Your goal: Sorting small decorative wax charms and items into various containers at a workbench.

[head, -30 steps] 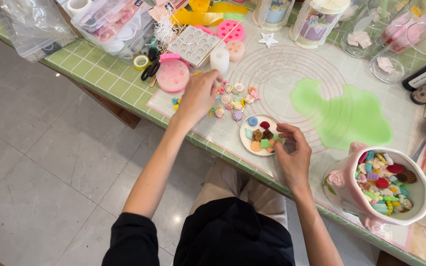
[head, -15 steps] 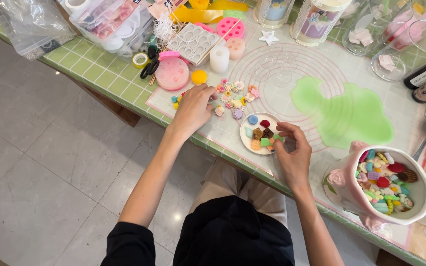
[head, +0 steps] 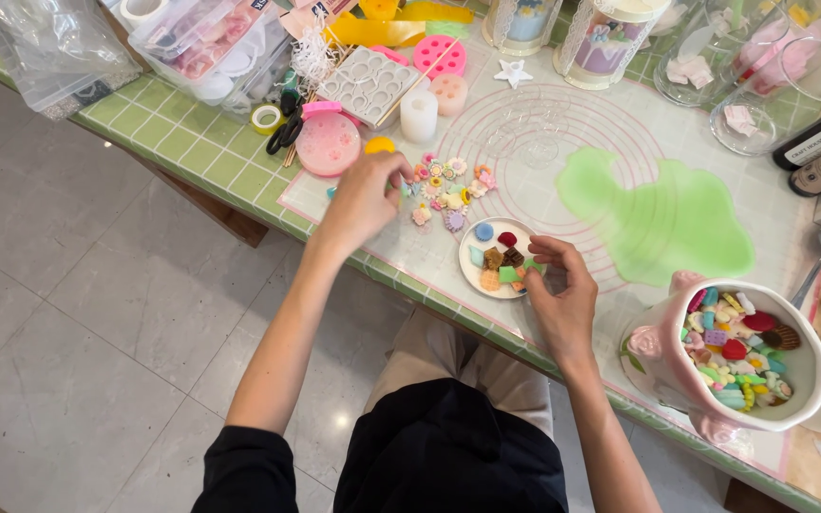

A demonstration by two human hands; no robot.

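Charms (head: 448, 190) lie scattered on the desk (head: 173, 123) beside a small plate (head: 498, 258); the left hand (head: 365, 195) pinches down at their edge, though on what I cannot tell, while the right hand (head: 563, 294), fingers curled loosely, steadies the plate rim for sorting

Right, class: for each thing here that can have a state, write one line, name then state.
left hand: fingers closed over the small flower charms
right hand: fingertips pinched at the small white plate's rim
small white plate: holding coloured pieces
pink cup: upright, filled with mixed charms
green slime: spread flat on the mat
black scissors: closed, lying flat
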